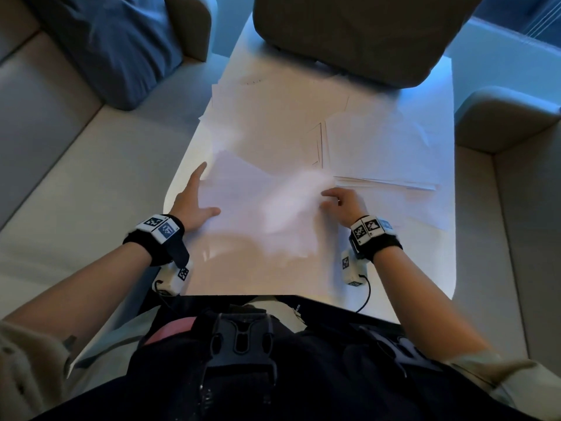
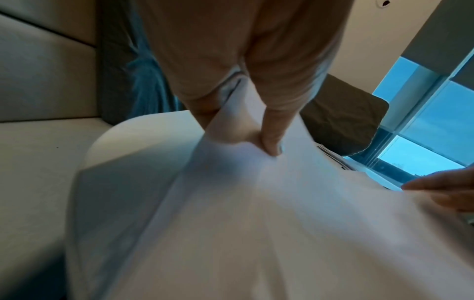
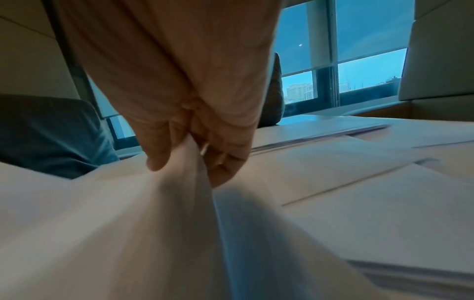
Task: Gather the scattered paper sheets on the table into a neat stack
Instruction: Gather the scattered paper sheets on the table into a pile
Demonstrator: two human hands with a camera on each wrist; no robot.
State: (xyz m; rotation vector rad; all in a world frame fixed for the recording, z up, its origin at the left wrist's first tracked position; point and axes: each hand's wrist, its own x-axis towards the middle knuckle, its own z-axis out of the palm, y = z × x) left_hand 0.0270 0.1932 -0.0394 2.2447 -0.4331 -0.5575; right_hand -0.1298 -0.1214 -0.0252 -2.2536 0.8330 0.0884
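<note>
1. White paper sheet (image 1: 258, 202), blurred, is lifted just above the counter (image 1: 303, 278) near its front-left corner, held w/ both hands.
2. Left hand (image 1: 194, 199) grips the sheet's left edge: thumb on top, fingers under; wrist view shows the thumb (image 2: 271, 132) pressing into the paper, which bends up between thumb & fingers.
3. Right hand (image 1: 343, 205) pinches the sheet's right edge; wrist view shows paper bunched between the thumb (image 3: 159, 150) and curled fingers (image 3: 225, 158).
4. Other paper sheets (image 1: 303, 123) lie scattered & overlapping across the counter's middle & far part, some hanging past the left edge.
5. A looser pile of sheets (image 1: 385, 156) sits toward the right edge, just beyond the right hand.
6. Brown cushion (image 1: 349, 34) overhangs the far edge; blue cushion (image 1: 121, 47) on the sofa (image 1: 60, 165) off the far-left corner.
</note>
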